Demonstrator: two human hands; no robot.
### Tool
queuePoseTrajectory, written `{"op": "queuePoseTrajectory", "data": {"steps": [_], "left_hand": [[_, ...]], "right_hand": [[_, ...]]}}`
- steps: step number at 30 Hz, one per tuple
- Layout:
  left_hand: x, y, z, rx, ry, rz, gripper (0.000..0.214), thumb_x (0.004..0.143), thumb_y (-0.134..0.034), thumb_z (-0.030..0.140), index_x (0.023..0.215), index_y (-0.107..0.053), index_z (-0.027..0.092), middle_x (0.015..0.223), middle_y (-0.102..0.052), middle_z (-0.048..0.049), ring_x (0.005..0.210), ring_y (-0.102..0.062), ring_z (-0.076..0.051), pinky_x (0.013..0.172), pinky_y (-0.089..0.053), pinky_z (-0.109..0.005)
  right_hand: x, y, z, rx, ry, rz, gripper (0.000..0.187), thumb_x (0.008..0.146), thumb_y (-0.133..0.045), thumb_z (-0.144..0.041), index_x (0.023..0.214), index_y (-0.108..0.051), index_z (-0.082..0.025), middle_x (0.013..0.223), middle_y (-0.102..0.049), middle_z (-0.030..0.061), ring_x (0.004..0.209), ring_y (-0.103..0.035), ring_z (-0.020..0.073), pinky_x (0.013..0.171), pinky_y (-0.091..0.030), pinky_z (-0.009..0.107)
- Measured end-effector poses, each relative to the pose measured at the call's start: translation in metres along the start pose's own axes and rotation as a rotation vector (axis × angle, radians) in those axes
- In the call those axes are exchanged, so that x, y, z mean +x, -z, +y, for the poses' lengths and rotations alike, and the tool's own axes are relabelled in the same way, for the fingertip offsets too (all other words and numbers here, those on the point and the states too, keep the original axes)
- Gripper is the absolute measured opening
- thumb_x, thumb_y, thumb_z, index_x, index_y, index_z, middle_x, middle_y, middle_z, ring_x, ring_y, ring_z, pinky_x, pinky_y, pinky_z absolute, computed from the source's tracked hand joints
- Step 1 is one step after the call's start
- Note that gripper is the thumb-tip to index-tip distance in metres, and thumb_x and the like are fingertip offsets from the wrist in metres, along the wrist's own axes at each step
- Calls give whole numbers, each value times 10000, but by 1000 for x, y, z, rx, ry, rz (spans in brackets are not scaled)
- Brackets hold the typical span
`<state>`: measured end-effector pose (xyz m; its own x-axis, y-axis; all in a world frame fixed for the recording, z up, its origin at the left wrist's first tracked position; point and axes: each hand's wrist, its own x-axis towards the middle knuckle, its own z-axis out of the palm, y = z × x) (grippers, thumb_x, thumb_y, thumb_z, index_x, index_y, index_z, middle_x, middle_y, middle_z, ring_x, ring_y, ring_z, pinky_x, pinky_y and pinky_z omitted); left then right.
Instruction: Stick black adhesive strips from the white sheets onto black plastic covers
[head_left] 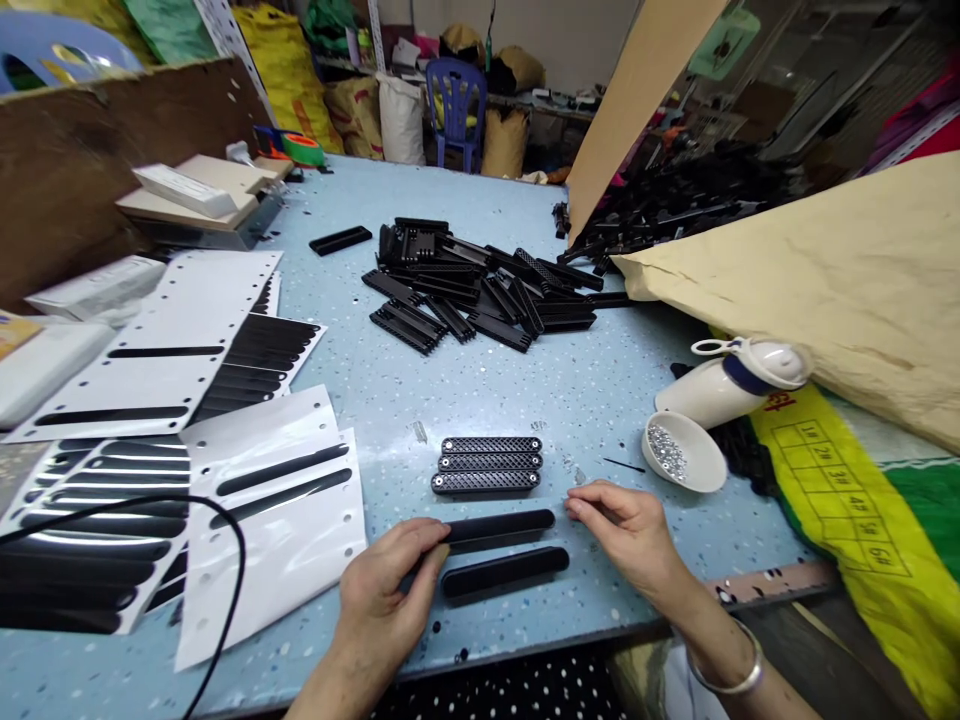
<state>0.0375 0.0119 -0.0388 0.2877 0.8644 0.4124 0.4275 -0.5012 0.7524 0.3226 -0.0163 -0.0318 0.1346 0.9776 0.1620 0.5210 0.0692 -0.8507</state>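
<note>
My left hand (394,590) is closed around the left end of a smooth black bar (501,529) with rounded ends, just above the table. A second smooth black bar (506,575) lies on the table in front of it, near my side. Off the right end of the held bar is my right hand (626,530), thumb and index finger pinched together. Whether anything small sits in that pinch I cannot make out. Behind the held bar, three black textured bars (489,464) lie side by side, a shiny round piece at each visible end.
A heap of black bars (480,285) lies at mid-table. White sheets (289,590) with black strips cover the left, crossed by a black cable (241,560). At right stand a white bowl (709,465) of small metal pieces and a white bottle (697,395). A thin black stick (624,465) lies nearby.
</note>
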Motion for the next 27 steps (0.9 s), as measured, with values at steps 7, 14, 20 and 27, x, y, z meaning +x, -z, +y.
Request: {"op": "queuePoseTrajectory", "data": {"steps": [7, 14, 20, 27], "left_hand": [[-2, -1, 2, 144, -107, 52, 270, 899, -586, 144, 1154, -671, 166, 1015, -761, -123, 890, -739, -223, 707, -633, -328], [16, -11, 21, 242, -415, 93, 241, 867, -584, 25, 1056, -689, 132, 1020, -743, -154, 866, -662, -253, 715, -572, -417], [40, -33, 32, 139, -420, -175, 222, 918, -473, 47, 976, -663, 145, 852, -707, -108, 810, -625, -232, 698, -537, -395], [46, -40, 33, 158, -353, -337, 273, 897, -434, 60, 1036, -652, 150, 817, -689, -97, 748, -611, -216, 644, -526, -366]], "right_hand": [[0, -10, -16, -25, 138, -57, 170, 782, -658, -158, 920, -756, -167, 747, -728, 60, 606, -657, 169, 555, -564, 289], [-1, -9, -11, 87, 171, -104, 238, 790, -664, -123, 968, -786, -223, 916, -777, 83, 843, -733, 210, 648, -613, 303], [0, -7, -3, 108, 136, -173, 294, 765, -714, -121, 1035, -772, -225, 937, -782, 75, 824, -729, 200, 646, -599, 292], [1, -8, 6, 100, 190, -199, 308, 798, -729, -153, 1091, -750, -248, 955, -785, 60, 847, -725, 195, 767, -593, 347]]}}
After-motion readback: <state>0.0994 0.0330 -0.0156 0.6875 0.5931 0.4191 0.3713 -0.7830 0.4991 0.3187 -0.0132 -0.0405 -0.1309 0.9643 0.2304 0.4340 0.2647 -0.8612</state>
